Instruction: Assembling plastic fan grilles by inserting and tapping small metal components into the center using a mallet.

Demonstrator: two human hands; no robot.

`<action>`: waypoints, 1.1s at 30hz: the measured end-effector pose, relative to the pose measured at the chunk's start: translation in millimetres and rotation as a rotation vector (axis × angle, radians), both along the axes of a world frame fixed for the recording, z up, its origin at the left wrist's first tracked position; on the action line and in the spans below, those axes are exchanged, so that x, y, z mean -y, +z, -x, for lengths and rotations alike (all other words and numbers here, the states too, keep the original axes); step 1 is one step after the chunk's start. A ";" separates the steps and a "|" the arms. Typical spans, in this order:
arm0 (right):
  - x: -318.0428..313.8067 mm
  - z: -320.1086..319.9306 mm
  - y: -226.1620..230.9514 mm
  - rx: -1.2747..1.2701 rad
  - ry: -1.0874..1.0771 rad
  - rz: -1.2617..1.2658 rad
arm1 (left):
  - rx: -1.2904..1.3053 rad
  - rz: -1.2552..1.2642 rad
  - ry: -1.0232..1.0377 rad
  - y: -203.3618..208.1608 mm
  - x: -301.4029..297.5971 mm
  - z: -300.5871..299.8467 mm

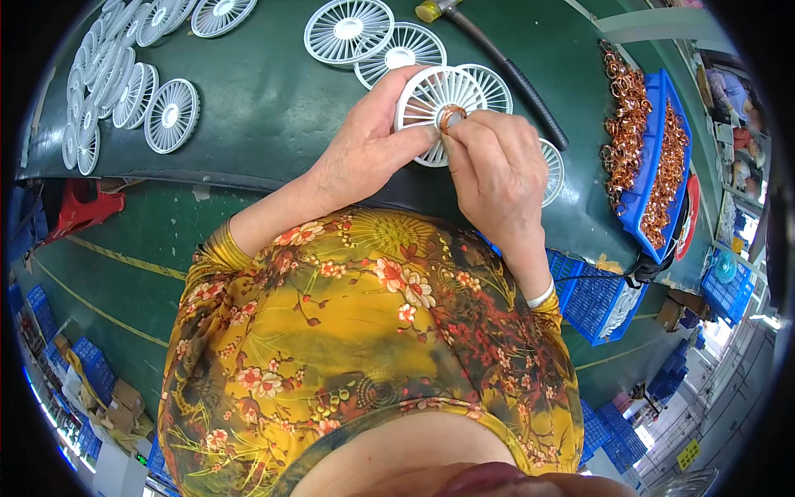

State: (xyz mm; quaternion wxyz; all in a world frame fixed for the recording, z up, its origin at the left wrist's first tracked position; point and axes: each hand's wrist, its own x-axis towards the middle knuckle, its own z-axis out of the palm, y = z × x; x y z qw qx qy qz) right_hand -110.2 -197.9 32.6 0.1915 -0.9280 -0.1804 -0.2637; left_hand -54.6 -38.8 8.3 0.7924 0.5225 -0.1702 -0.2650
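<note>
A white spoked wheel is held up off the table in my left hand, which is closed around its left rim with the thumb across the spokes. My right hand pinches a copper-coloured ring at the wheel's hub. Whether the ring sits in the hub or only touches it, I cannot tell. Beyond my hands, more white spoked wheels lie on the green table, partly overlapping. Another wheel is partly hidden behind my right hand.
A hammer with a black handle lies beyond my right hand. To the right, a blue bin holds small copper-coloured parts, with a heap of copper rings along its left side. Many white wheels cover the table's far left.
</note>
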 end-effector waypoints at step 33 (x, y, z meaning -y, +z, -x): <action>41.0 0.5 14.5 -0.312 0.188 -0.300 | 0.110 -0.150 -0.028 26.6 -25.7 1.4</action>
